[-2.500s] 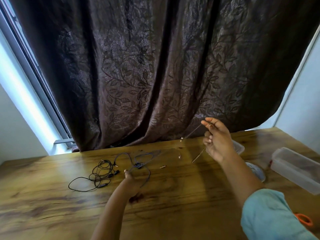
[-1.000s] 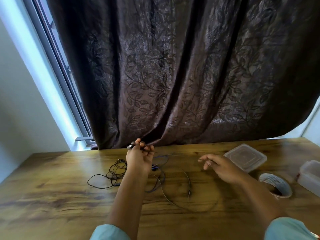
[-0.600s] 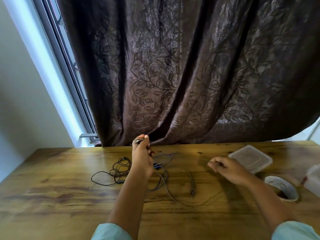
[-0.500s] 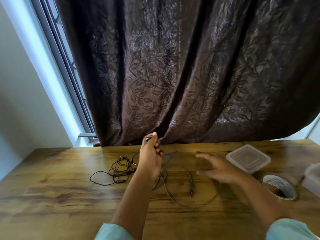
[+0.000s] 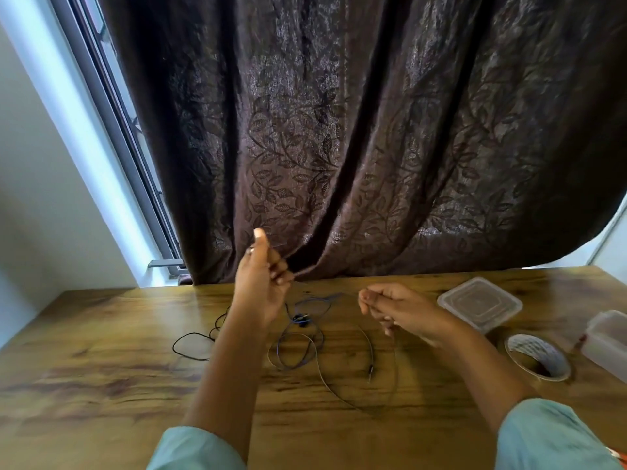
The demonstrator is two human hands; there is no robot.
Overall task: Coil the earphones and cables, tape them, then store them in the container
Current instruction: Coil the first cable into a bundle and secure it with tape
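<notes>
Nearest, on the wooden worktop (image 5: 101,385), a slack loop of the thin grey cable (image 5: 323,378) lies w/ its plug (image 5: 370,369) free. To the right stands the tape roll (image 5: 532,347), untouched. A bit further lie the blue cable (image 5: 300,322) and, left of it, the black earphones (image 5: 195,334), both loose, not coiled. Above them the left hand (image 5: 263,286) is raised, fingers (image 5: 280,271) curled and thumb up, pinching one end of the grey cable. The right hand (image 5: 403,310) is lower, its fingers (image 5: 371,301) clenched. It seems to pinch the same cable, but blur makes this less sure. Behind it sit a square clear lid (image 5: 480,301) and, at the right edge, the clear container (image 5: 607,340). A dark curtain (image 5: 339,130) hangs at the back. I judge the step is coiling the 1st cable, only just begun. The next move needs even turns laid round the left fingers, w/o catching the blue cable.
</notes>
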